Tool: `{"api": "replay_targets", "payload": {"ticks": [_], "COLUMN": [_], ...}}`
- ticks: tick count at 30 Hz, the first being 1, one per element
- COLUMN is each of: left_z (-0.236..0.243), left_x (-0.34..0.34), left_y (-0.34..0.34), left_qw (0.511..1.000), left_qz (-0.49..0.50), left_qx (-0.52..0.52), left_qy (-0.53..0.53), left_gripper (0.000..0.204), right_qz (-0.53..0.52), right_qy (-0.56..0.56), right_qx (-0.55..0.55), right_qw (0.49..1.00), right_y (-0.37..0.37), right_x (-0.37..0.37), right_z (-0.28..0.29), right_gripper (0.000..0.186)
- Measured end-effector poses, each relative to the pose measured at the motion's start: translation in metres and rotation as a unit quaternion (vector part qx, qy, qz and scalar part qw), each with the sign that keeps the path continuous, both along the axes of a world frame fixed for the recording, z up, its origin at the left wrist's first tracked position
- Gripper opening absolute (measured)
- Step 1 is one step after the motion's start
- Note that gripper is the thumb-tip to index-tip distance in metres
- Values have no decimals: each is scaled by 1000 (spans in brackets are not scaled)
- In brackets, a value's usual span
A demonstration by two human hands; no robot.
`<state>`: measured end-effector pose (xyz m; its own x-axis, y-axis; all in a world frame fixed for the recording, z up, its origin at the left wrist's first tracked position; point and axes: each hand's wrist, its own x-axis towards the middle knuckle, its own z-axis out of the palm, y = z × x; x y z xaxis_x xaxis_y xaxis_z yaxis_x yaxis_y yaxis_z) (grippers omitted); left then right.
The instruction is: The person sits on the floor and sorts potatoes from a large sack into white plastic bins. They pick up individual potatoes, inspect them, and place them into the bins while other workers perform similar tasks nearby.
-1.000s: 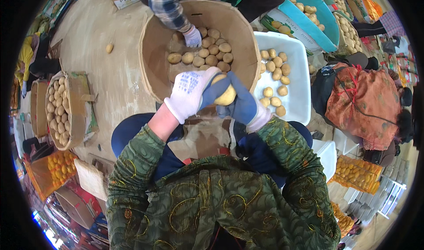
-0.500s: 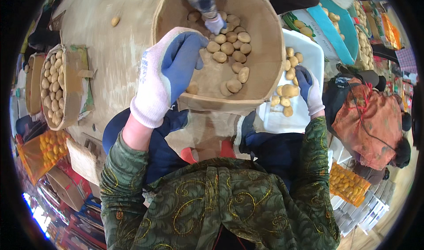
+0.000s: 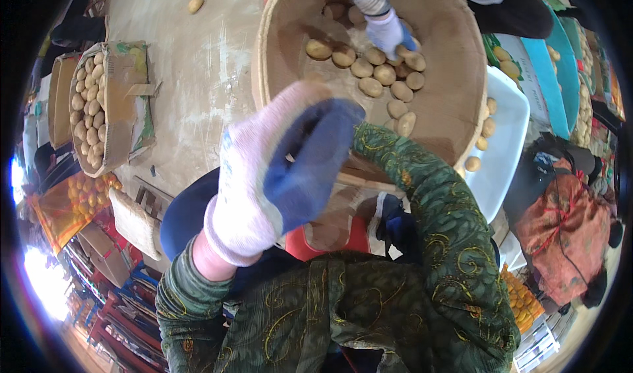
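My left hand (image 3: pixel 280 175), in a white glove with a blue palm, is raised in front of the big round cardboard box (image 3: pixel 273 40). Its fingers curl in toward the thumb; anything inside them is hidden. My right forearm (image 3: pixel 415 169), in a green patterned sleeve, reaches across the box's near side. The right hand itself is covered by the left glove. Several potatoes (image 3: pixel 370 87) lie on the bottom of the box. Another person's gloved hand (image 3: pixel 388 31) reaches down onto them from the far side.
A white tub (image 3: pixel 511 119) with a few potatoes stands right of the box. At left is a carton (image 3: pixel 122 109) full of potatoes. A single potato (image 3: pixel 196 4) lies on the floor. A red stool (image 3: pixel 356 236) is under me; an orange sack (image 3: pixel 554 231) lies at right.
My right hand has left the white tub and swung left, ending behind the left glove. The view has shifted, and the other person's hand is now over different potatoes.
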<state>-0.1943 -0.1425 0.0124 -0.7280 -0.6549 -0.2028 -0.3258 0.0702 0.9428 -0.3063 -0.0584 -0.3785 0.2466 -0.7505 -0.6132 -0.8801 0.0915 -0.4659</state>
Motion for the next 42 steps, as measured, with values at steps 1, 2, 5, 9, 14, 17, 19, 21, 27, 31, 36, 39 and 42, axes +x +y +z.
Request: {"api": "replay_targets", "payload": {"ticks": [1, 2, 5, 9, 14, 17, 19, 21, 27, 31, 36, 39, 42], "left_z": [-4, -10, -12, -11, -7, -9, -14, -26, -30, -33, -24, -28, -39], "left_x": [1, 1, 1, -1, -1, 0, -2, -9, -27, -34, -49, -52, -58], "left_y": [-1, -2, -3, -9, -17, -17, -12, -8, 26, 57, 73, 75, 66], "left_qw": [1000, 999, 999, 997, 1000, 999, 999, 994, 927, 922, 919, 936, 960], "left_qz": [-3, -10, -16, 14, 16, -2, 6, -14, -235, -264, -280, -256, -247], "left_qx": [14, 30, 41, 72, 15, -30, -36, -95, -278, -266, -266, -223, -102], "left_qy": [6, 15, -16, -28, 6, 37, 40, 61, 89, 94, 79, 93, 77], "left_gripper": [22, 21, 21, 22, 24, 23, 20, 19, 65, 63, 43, 28, 25], "right_qz": [6, 7, 34, -111, -298, -415, -471, -499, -491, -567, -584, -574, -508], "right_qy": [14, 31, 15, -95, -398, -516, -573, -617, -755, -737, -730, -736, -799], "right_qx": [-4, -7, -40, -30, 173, 136, 117, 106, 113, 72, 25, 19, 58], "right_qw": [1000, 999, 998, 989, 850, 737, 661, 598, 420, 362, 355, 359, 318], "right_y": [0, 1, 0, 2, -1, 24, 40, 57, 112, 129, 159, 157, 165], "right_x": [11, 17, 22, -18, -85, -94, -88, -88, -70, -36, -15, -10, -24], "right_z": [-13, -28, -59, -20, 104, 167, 201, 224, 284, 330, 326, 332, 322], "right_gripper": [59, 60, 64, 62, 58, 63, 66, 71, 72, 79, 70, 70, 72]}}
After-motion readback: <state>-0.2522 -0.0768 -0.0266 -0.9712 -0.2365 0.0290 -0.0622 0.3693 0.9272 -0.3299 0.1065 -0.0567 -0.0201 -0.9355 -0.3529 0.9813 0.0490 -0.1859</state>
